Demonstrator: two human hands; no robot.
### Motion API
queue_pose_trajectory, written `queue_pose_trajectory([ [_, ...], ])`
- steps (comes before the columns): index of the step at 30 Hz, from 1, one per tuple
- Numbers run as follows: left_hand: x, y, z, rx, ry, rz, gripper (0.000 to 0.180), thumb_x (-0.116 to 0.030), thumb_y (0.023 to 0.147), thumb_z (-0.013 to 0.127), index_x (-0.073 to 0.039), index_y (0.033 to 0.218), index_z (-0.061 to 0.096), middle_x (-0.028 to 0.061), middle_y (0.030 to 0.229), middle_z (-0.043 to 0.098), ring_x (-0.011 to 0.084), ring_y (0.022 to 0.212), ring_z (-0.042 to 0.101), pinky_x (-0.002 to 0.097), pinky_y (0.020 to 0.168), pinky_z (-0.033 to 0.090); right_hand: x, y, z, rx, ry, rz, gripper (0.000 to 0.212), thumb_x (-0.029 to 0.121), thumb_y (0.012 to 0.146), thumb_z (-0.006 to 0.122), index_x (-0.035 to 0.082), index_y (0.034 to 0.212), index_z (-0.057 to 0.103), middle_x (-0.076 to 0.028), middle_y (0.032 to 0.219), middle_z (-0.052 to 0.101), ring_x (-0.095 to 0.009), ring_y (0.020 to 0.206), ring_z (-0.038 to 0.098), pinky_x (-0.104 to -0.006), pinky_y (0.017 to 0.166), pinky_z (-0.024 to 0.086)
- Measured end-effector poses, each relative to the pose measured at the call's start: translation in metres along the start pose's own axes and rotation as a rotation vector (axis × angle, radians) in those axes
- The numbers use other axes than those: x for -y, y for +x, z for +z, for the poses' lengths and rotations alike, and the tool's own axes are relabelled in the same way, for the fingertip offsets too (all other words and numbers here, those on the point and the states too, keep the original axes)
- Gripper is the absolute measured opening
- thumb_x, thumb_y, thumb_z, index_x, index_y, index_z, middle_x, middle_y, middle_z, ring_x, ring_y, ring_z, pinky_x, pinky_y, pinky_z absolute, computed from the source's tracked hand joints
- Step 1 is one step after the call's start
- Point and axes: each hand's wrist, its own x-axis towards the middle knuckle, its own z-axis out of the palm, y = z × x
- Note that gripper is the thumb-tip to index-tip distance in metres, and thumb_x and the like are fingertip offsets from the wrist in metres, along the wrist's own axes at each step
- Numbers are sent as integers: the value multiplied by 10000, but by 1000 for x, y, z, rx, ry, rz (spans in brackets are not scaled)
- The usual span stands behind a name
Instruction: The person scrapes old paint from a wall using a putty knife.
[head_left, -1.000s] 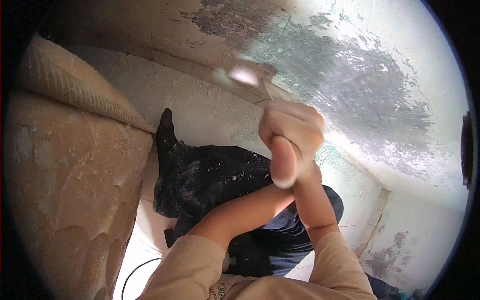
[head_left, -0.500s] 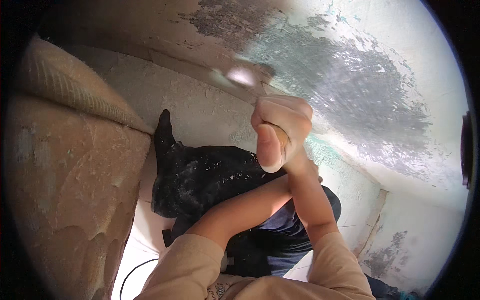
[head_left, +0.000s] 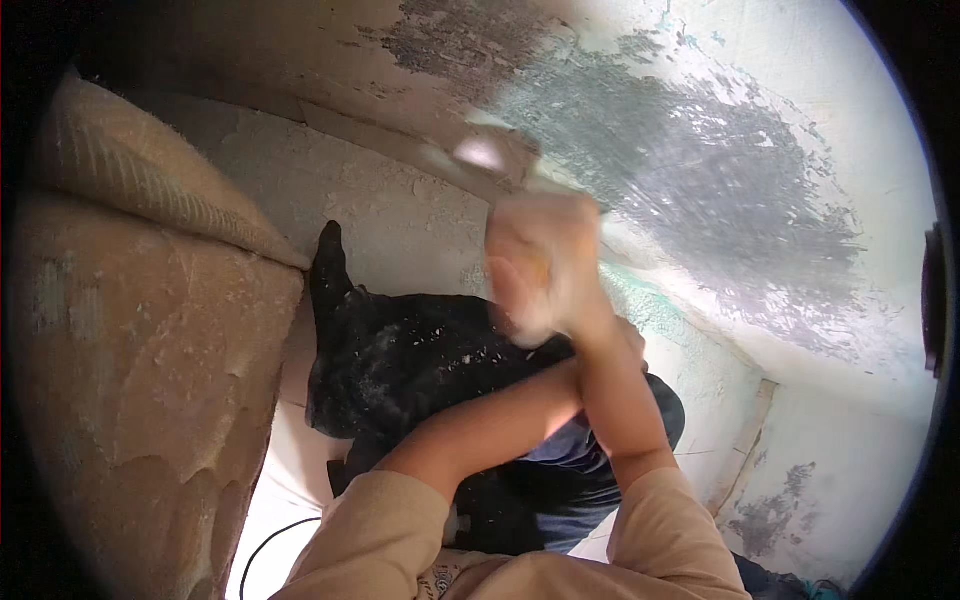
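Right hand [head_left: 562, 235] blurred, curled into a fist, thumb side toward the camera; an orange-tan handle [head_left: 541, 268] showed within the grip, its far end hidden. Left forearm [head_left: 500, 420] crossed behind the right one; left hand [head_left: 633, 340] lay at 4 o'clock from the fist, mostly hidden, so could not tell whether it held anything. Black trouser leg [head_left: 410, 350], white-flecked, at 8 o'clock. Pale wall with a scuffed grey patch [head_left: 710, 170] at 2 o'clock; bright light spot [head_left: 480, 153] at 11. Brown, rough-surfaced furniture [head_left: 150, 380] between 8 and 9; dark cable [head_left: 262, 548] between 7 and 8.
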Motion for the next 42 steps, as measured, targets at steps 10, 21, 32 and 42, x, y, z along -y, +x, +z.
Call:
queue_pose_trajectory([
  [10,16,-3,4,4,4,-10,492,-489,779,524,-101,1069,611,107,1023,620,267,856,615,491,805,402,45,16,6,326,344,153,252,251,594,597,75,525,431,-58,486,386,-238,414,426,-336,377,322],
  [21,-3,23,22,161,136,-240,491,-495,782,515,-108,1068,611,108,1018,620,269,856,613,492,811,397,24,13,9,296,266,321,238,218,593,586,72,507,418,-69,520,398,-263,459,452,-345,413,334],
  [32,-11,10,-7,162,30,-266,497,-482,757,527,-103,1068,608,103,1012,623,275,884,606,489,823,389,15,0,-7,142,84,174,180,156,529,573,97,487,408,-43,453,336,-212,369,378,-312,363,281],
  [42,-3,7,2,67,12,-208,469,-458,753,533,-112,1058,616,107,1001,625,261,876,613,492,827,380,35,8,-10,73,166,203,189,157,637,490,47,496,427,-65,464,370,-214,397,426,-319,384,291],
])
